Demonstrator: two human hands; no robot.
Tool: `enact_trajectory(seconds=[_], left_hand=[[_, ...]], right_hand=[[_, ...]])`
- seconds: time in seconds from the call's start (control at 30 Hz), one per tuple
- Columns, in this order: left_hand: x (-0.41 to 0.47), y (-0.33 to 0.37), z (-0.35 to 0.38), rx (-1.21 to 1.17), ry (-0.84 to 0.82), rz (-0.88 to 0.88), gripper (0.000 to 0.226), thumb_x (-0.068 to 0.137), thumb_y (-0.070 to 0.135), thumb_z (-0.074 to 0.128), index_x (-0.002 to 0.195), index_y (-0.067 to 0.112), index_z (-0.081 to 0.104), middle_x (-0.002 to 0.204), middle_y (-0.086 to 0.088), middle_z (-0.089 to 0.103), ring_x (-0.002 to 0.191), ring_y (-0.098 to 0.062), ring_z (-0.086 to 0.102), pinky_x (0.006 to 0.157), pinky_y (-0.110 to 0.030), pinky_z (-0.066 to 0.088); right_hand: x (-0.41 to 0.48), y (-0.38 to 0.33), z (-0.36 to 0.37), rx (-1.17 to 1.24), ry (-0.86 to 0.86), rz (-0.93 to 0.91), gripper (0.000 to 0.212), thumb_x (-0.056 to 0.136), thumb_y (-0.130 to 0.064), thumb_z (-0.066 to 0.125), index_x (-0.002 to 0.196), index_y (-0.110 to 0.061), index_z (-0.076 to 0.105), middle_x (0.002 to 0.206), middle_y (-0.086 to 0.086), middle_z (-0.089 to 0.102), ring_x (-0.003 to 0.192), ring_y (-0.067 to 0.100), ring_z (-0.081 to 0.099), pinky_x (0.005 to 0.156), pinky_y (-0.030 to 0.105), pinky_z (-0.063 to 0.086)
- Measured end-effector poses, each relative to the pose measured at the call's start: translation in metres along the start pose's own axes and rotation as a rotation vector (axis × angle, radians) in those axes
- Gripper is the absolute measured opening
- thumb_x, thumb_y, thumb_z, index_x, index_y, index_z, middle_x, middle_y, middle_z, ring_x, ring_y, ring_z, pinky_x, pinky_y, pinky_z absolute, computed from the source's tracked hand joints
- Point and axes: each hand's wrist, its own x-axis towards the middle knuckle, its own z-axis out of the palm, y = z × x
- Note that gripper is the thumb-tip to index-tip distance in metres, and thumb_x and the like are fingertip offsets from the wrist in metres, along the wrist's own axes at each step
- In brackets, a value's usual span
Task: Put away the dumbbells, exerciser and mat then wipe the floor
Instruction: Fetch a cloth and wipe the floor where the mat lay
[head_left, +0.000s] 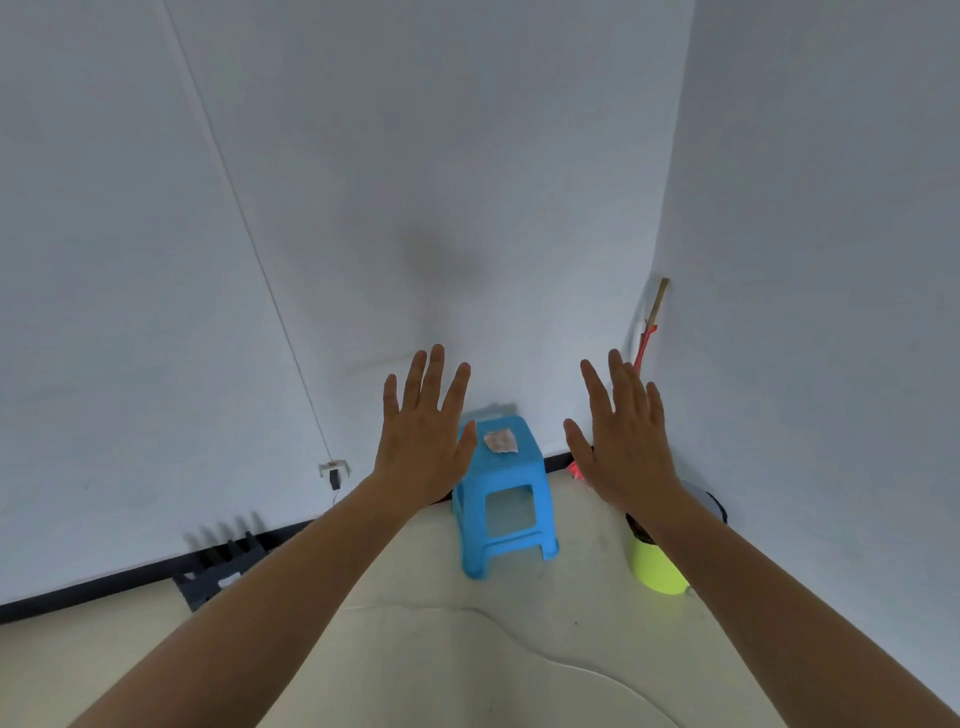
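Note:
My left hand (423, 431) and my right hand (623, 436) are both raised in front of me, fingers straight and spread, backs toward the camera, holding nothing. Between them, on the floor against the white wall, stands a blue plastic stool (506, 499) with a small crumpled cloth (500, 440) on its seat. A black slotted rack (215, 564) stands on the floor at the left by the wall. No dumbbells, exerciser or mat show in this view.
A broom with a red and wooden handle (649, 327) leans in the right corner. A yellow-green bin (655, 564) with a dark liner stands below my right forearm. A wall socket with a plug (333, 472) sits low on the wall. A thin white cable (519, 631) crosses the pale floor.

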Motion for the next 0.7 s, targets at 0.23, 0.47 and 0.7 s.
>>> enact_trajectory(seconds=[0.23, 0.47, 0.7], left_hand=[[0.146, -0.062, 0.089, 0.034, -0.127, 0.072, 0.065, 0.101, 0.049, 0.023, 0.156, 0.020, 0.004, 0.162, -0.013, -0.010, 0.150, -0.031, -0.006, 0.120, -0.054, 0.007], [0.280, -0.128, 0.224, -0.018, -0.210, 0.077, 0.063, 0.101, 0.048, 0.020, 0.156, 0.019, 0.006, 0.163, -0.013, -0.006, 0.150, -0.031, -0.004, 0.119, -0.054, 0.007], [0.409, -0.174, 0.367, -0.120, -0.391, 0.178, 0.065, 0.102, 0.046, 0.020, 0.155, 0.019, -0.007, 0.161, -0.013, -0.020, 0.149, -0.030, -0.014, 0.120, -0.052, 0.002]], right_hand=[[0.160, 0.036, 0.096, -0.031, -0.184, 0.076, 0.075, 0.101, -0.044, 0.046, 0.161, -0.017, 0.010, 0.166, 0.019, 0.006, 0.152, 0.039, 0.015, 0.121, 0.056, 0.017], [0.281, 0.061, 0.221, -0.139, -0.237, 0.073, 0.076, 0.099, -0.043, 0.047, 0.160, -0.016, 0.011, 0.165, 0.022, 0.010, 0.150, 0.041, 0.021, 0.119, 0.057, 0.021], [0.380, 0.087, 0.346, -0.152, -0.412, 0.285, 0.075, 0.100, -0.043, 0.047, 0.160, -0.019, 0.009, 0.167, 0.017, 0.002, 0.153, 0.037, 0.013, 0.121, 0.052, 0.019]])
